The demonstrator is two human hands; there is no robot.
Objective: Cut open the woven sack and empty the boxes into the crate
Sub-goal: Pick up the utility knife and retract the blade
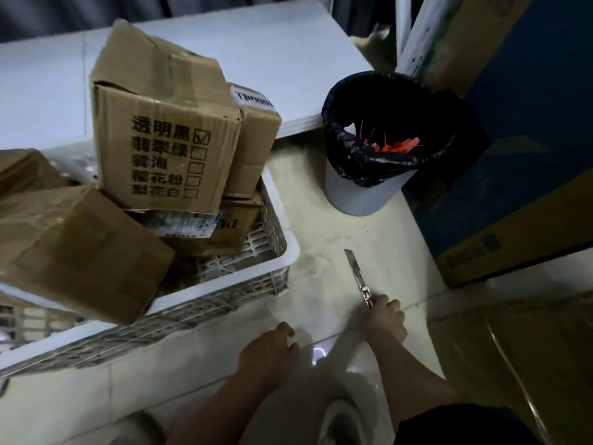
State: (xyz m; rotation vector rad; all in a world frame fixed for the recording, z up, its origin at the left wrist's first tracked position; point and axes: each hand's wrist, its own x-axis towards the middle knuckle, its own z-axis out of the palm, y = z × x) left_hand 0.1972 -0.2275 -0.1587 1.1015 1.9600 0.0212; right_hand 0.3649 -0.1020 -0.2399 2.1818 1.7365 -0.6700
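A white slatted plastic crate (290,252) stands on the floor at left, piled with several brown cardboard boxes. The tallest box (163,139) has black printed characters and checkboxes on its side; another box (80,252) leans over the crate's near rim. My right hand (383,319) is low over the floor to the right of the crate, shut on a utility knife (356,274) whose blade points away from me. My left hand (272,351) hovers beside it, fingers curled, holding nothing. No woven sack is in view.
A white bin with a black liner (362,175), holding orange scraps, stands behind the knife. A white table (256,53) sits behind the crate. Large blue and yellow cartons (513,187) line the right side. Pale floor lies between crate and cartons.
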